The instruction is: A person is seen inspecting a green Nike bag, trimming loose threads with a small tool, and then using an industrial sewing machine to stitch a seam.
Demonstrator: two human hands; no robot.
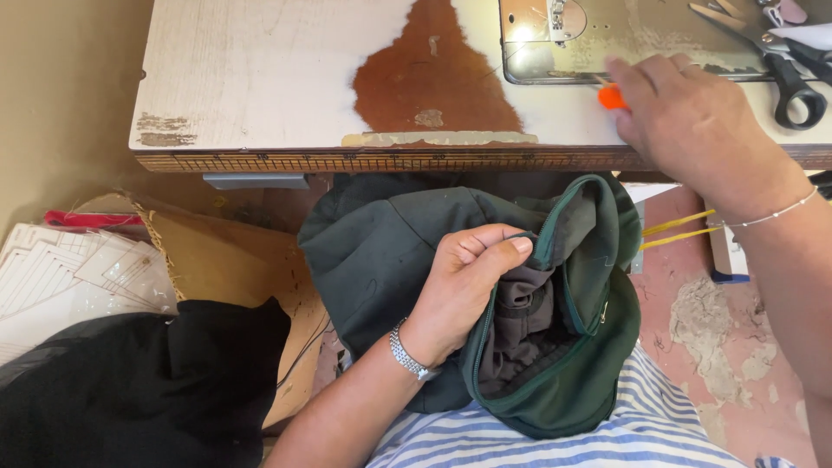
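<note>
below worn table point(260, 78), left hand point(464, 290) grips green garment point(381, 251).

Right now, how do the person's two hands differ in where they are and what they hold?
The left hand is low, over the lap, gripping the dark green garment at its zipped opening; the right hand reaches up onto the worn table.
The left hand's fingers pinch fabric; the right hand touches a small orange tool.
The left wrist wears a metal watch; the right wears a thin bracelet.
Both are bare.
</note>
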